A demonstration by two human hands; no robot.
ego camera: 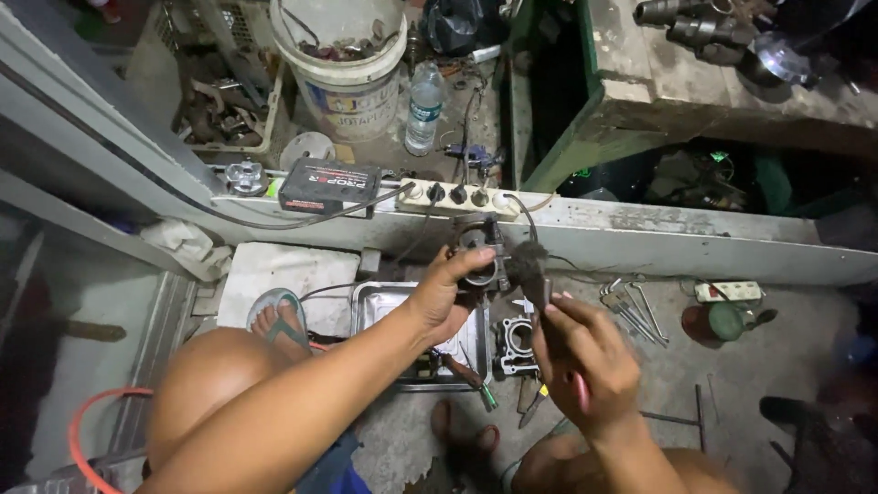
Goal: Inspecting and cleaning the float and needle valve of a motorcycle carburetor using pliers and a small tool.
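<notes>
My left hand (445, 293) grips a dark metal engine part (477, 247) and holds it up above a shallow metal tray (369, 302). My right hand (576, 352) holds a brush by its handle, and the dark bristle head (526, 261) touches the right side of the part. Below the hands, a grey engine cylinder block (515, 346) stands on the concrete floor beside the tray. My knee (215, 380) and sandalled foot (279, 320) are at the lower left.
A white power strip (457, 195) and a black box (327, 187) rest on the grey ledge. Behind it stand a white bucket (352, 82) and a water bottle (423, 108). Wrenches (631, 311), a second power strip (729, 291) and screwdrivers (476, 384) lie on the floor.
</notes>
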